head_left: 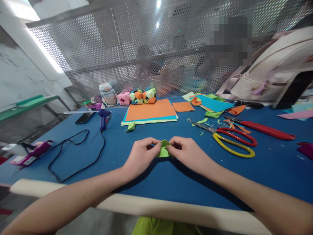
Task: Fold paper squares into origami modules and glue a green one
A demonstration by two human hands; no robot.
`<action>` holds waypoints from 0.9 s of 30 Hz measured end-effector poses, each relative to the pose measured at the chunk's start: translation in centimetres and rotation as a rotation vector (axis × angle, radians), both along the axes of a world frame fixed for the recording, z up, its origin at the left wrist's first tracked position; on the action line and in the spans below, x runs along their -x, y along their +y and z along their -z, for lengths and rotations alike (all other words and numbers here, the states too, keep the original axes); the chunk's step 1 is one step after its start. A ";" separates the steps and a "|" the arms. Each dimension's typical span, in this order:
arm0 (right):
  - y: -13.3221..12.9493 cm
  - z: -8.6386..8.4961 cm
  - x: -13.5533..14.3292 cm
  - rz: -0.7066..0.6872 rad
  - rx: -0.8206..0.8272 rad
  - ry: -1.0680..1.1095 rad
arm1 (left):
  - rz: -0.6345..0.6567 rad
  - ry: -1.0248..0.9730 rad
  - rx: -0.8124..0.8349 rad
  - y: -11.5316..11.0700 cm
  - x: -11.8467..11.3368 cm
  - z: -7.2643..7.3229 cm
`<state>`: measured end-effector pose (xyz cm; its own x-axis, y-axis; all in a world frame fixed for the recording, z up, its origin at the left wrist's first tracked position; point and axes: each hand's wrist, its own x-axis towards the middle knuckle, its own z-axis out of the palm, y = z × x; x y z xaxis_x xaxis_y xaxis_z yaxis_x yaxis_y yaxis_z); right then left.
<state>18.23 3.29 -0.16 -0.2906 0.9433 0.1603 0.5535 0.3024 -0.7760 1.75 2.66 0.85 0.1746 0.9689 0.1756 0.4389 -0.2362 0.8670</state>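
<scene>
The folded paper point(164, 150) is coloured bright green; the table point(156, 184) is surfaced in blue and edged in cream. Red and yellow are shown on the scissors point(215, 131). Two paper balls point(138, 95) are patched in orange, green and cream.

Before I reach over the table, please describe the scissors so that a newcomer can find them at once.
On the blue table, find the person's right hand, then look farther right. Scissors lie there, blades pointing left. Unlike the red-handled tool beside them, they have one red handle and one yellow handle, both looped.
</scene>
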 end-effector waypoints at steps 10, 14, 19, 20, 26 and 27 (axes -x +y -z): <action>0.2 0.7 0.0 0.051 -0.155 -0.087 | 0.044 0.042 0.070 0.1 0.3 0.7; 0.1 0.8 -0.1 0.028 -0.178 -0.111 | 0.045 0.025 0.101 0.2 0.3 0.7; 0.1 0.5 -0.2 0.006 -0.148 -0.127 | 0.050 -0.015 0.145 0.3 0.1 0.7; 0.1 0.5 -0.2 0.010 -0.145 -0.127 | 0.049 -0.021 0.152 0.3 0.1 0.7; 0.1 0.4 -0.1 -0.033 -0.239 -0.087 | 0.018 0.017 0.118 0.5 0.2 0.9; 0.1 0.4 -0.1 -0.045 -0.266 -0.064 | 0.019 0.026 0.110 0.5 0.3 1.0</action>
<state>18.37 3.40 -0.58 -0.3491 0.8564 0.3803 0.5802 0.5162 -0.6299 1.48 3.17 -0.14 0.1958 0.9786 0.0634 0.4581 -0.1485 0.8764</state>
